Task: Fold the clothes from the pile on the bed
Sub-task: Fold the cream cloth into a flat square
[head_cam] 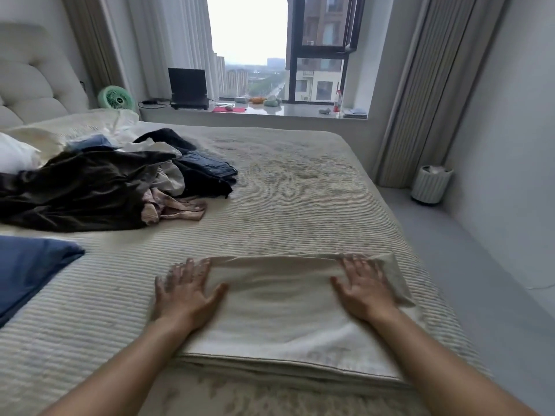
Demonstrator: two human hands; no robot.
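Observation:
A cream garment (279, 310), folded into a flat rectangle, lies on the bed (300, 190) right in front of me. My left hand (186, 291) presses flat on its left edge, fingers spread. My right hand (365, 286) presses flat on its right side, fingers straight. The pile of clothes (105, 184) sits on the bed's left side: a dark brown garment, jeans, black, white and pink pieces, tangled together.
A folded blue cloth (27, 271) lies at the left edge. White pillows (15, 154) and a headboard are at far left. The window sill (270, 111) holds a laptop, fan and small items. A white bin (429, 184) stands on the floor to the right.

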